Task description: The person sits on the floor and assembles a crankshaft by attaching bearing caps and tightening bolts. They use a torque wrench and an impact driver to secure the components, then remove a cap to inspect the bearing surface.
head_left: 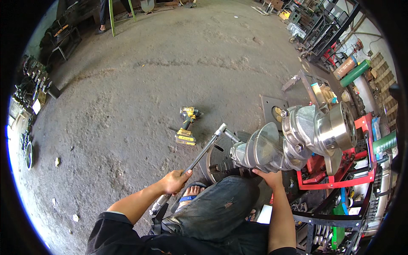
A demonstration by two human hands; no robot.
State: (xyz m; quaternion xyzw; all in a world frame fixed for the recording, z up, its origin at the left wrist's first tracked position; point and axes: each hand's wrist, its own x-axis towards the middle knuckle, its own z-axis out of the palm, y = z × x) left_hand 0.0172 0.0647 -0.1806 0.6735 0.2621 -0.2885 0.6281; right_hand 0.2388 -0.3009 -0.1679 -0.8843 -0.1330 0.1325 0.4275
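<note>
My left hand is closed around the shaft of a long socket wrench. From the wrench's head, a socket extension reaches toward the near end of a large metal crankshaft. My right hand grips the crankshaft's underside beside my knee; some of its fingers are hidden beneath the metal. The crankshaft slants up to the right and ends in a wide, shiny round flange. At its lower left end is a dark round, slotted plate, partly covered by my leg. A yellow and black cordless impact driver rests on the floor beyond the wrench.
A red metal frame and a black rack stand close on my right. Behind the crankshaft are a flat plate with a hole and a low metal stand. Machine parts line the left side; another person's leg shows far off.
</note>
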